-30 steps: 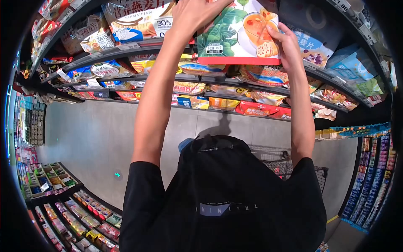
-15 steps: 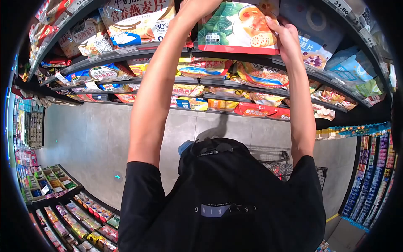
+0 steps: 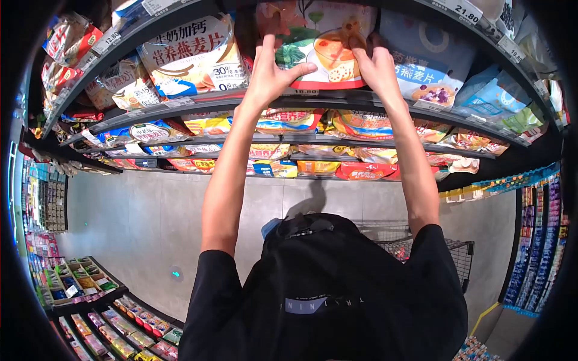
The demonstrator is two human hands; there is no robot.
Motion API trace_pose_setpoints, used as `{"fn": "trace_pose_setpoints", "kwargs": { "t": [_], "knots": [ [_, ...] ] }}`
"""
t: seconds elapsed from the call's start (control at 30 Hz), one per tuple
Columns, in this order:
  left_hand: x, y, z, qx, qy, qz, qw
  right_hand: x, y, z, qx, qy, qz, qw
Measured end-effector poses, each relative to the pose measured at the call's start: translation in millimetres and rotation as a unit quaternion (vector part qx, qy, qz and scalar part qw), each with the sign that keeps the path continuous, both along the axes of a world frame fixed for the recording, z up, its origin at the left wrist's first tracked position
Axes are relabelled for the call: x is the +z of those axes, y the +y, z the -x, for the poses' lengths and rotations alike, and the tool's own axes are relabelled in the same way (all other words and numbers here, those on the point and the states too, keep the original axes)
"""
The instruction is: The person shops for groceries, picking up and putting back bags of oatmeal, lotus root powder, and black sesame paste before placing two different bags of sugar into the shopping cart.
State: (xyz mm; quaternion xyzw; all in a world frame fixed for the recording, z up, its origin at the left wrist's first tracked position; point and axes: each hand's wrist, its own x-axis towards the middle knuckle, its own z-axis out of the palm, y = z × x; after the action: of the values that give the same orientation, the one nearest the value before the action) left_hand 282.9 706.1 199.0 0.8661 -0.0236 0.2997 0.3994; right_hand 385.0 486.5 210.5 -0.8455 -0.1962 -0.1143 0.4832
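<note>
A food bag point(image 3: 337, 45) with a bowl of soup, green leaves and a red lower edge on its front stands upright on the upper shelf, between two oatmeal bags. My left hand point(image 3: 271, 69) is at its left side, fingers pointing up along the edge and thumb lying across the front. On the opposite edge, my right hand point(image 3: 378, 63) holds it with the thumb on the front and the fingers at the side, partly hidden. The white oatmeal bag point(image 3: 189, 54) is left of my left hand. Right of my right hand stands a blue-grey oatmeal bag point(image 3: 424, 60).
Lower shelves point(image 3: 283, 137) carry several colourful cereal bags. A price label point(image 3: 306, 92) sits on the shelf edge below the held bag. A wire shopping cart point(image 3: 448, 256) stands on the grey floor point(image 3: 144, 222) to the right. Product racks point(image 3: 536, 246) line both sides.
The bag has moved from in front of the shelf edge back onto the shelf, with both hands on it. My left hand has shifted to its left side. The view has tilted up slightly.
</note>
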Motion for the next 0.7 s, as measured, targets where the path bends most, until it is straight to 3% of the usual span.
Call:
{"fn": "trace_pose_setpoints", "kwargs": {
  "t": [0.03,0.07,0.13,0.2,0.27,0.33,0.47,0.7],
  "knots": [
    [-4.2,1.0,-1.6,0.021,-0.009,-0.013,1.000,7.3,-3.2,5.3,0.006,0.086,0.120,0.989],
    [-7.3,4.2,-2.9,0.026,-0.022,-0.034,0.999,0.2,-4.7,5.7,0.007,0.081,0.119,0.990],
    [-13.6,5.6,-4.5,0.048,-0.014,-0.034,0.998,-16.0,-3.9,10.3,0.181,-0.016,-0.080,0.980],
    [-15.0,5.0,-3.8,0.047,-0.025,-0.033,0.998,-25.6,-2.6,17.3,0.115,-0.092,-0.021,0.989],
    [-17.0,1.4,-3.7,0.063,-0.043,-0.035,0.996,-37.0,6.8,19.7,0.076,-0.157,-0.043,0.984],
    [-14.2,-3.2,-1.3,0.067,-0.009,-0.010,0.998,-37.9,12.7,24.3,0.059,-0.133,-0.027,0.989],
    [-20.4,-3.3,-5.8,0.093,-0.011,-0.065,0.994,-43.4,17.4,24.4,0.016,-0.103,0.034,0.994],
    [-34.3,-8.6,-5.9,0.131,-0.028,-0.163,0.978,-54.7,21.7,29.3,0.009,-0.198,0.073,0.978]
  ]
}}
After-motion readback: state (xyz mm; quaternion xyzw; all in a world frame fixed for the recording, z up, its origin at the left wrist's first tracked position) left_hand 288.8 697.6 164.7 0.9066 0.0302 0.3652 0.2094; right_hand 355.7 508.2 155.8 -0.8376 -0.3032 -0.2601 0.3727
